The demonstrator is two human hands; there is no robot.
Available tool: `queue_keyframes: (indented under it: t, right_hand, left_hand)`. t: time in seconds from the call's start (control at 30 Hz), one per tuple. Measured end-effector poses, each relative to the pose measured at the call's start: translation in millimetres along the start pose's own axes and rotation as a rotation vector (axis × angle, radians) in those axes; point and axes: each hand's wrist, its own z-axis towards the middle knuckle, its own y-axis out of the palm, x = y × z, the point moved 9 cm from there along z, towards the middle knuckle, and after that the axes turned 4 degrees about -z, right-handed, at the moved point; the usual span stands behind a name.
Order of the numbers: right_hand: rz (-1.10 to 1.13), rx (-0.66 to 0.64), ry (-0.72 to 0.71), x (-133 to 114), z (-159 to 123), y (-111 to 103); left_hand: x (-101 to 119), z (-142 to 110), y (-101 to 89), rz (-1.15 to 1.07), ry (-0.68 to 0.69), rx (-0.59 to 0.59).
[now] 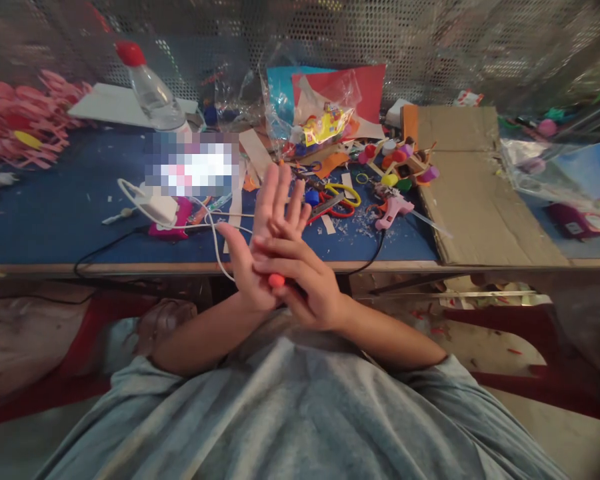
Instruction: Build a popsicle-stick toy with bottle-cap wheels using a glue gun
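My left hand [249,272] is held palm up in front of the table edge, with its fingers stretched out and its thumb apart. Across that palm lies my right hand [313,280], its fingers slightly bent and touching the left hand. A small orange ball [277,281], perhaps of modelling clay, shows between the right thumb and forefinger, against the heel of the left palm. Beyond the fingertips are scissors with yellow handles [351,195] and scissors with red handles [336,212]. A pink glue gun [394,208] lies to their right.
A water bottle [155,93] with a red cap stands at the back left of the blue table [45,227]. White cable [215,247] loops near my left hand. A cardboard sheet [485,207] covers part of the right side. Pink craft pieces [25,120] are piled far left.
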Motion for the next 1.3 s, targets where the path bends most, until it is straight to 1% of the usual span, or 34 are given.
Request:
queue_keyframes:
  t: [0.03, 0.07, 0.1, 0.13, 0.17, 0.2, 0.23, 0.27, 0.33, 0.37, 0.43, 0.5, 0.57, 0.63, 0.7, 0.77, 0.8, 0.9, 0.97, 1.0, 1.1, 1.2, 1.3]
  right_hand:
    - [0.045, 0.035, 0.062, 6, 2, -7]
    - [0.097, 0.096, 0.140, 15, 3, -17]
    - [0.150, 0.178, 0.223, 25, 3, -27]
    - [0.198, 0.270, 0.300, 35, 1, -37]
    - [0.239, 0.358, 0.354, 44, -2, -45]
    - [0.271, 0.424, 0.380, 51, -4, -52]
    - [0.295, 0.463, 0.382, 55, -5, -56]
    - [0.314, 0.475, 0.375, 59, -6, -58]
    - [0.318, 0.433, 0.373, 63, -6, -59]
    - [0.301, 0.396, 0.379, 64, -7, -59]
    - [0.237, 0.329, 0.394, 65, -9, -62]
    - [0.157, 0.274, 0.371, 61, -9, -69]
    - [0.055, 0.184, 0.300, 53, -5, -74]
    - [-0.051, 0.069, 0.222, 45, -1, -76]
    - [-0.125, -0.003, 0.180, 41, 1, -76]
    - [-0.175, -0.017, 0.170, 40, 0, -78]
    - [-0.198, -0.013, 0.168, 40, -1, -78]
    - [-0.236, 0.002, 0.155, 41, -6, -75]
    - [-0.229, 0.007, 0.151, 41, -8, -72]
    - [-0.221, 0.012, 0.152, 41, -9, -72]
    - [-0.205, 0.027, 0.146, 40, -9, -72]
    - [-0.226, 0.043, 0.138, 36, -6, -75]
    - [-0.247, 0.067, 0.146, 33, -2, -82]
  left_hand:
    - [1, 1, -0.2, -0.139, -0.018, 0.018]
    - [1, 1, 0.5, -0.244, -0.019, 0.034]
    - [2, -1, 4.6, -0.302, 0.007, 0.008]
    - [5, -4, 8.3, -0.313, 0.064, -0.025]
    - [8, -8, 11.1, -0.274, 0.130, -0.058]
    - [5, -11, 14.9, -0.218, 0.127, -0.103]
    - [0, -14, 15.8, -0.170, 0.089, -0.128]
    - [-4, -16, 14.7, -0.115, 0.042, -0.145]
    - [-7, -16, 6.7, 0.016, -0.033, -0.149]
    - [-5, -15, 0.1, 0.082, -0.052, -0.133]
    - [5, -11, -12.9, 0.200, -0.053, -0.104]
    - [18, -7, -20.1, 0.323, -0.007, -0.123]
    - [28, -5, -20.2, 0.445, 0.039, -0.203]
    - [33, -5, -18.3, 0.542, 0.067, -0.291]
    - [36, -6, -18.1, 0.599, 0.085, -0.344]
    - [37, -7, -20.5, 0.581, 0.072, -0.352]
    - [35, -8, -21.5, 0.526, 0.043, -0.356]
    - [20, -9, -21.6, 0.265, -0.133, -0.359]
    - [10, -8, -21.9, 0.156, -0.226, -0.315]
    - [7, -6, -23.2, 0.137, -0.249, -0.276]
    - [5, -1, -26.1, 0.143, -0.237, -0.178]
    - [12, 1, -29.4, 0.175, -0.167, -0.131]
    - [16, -1, -38.0, 0.223, -0.115, -0.095]
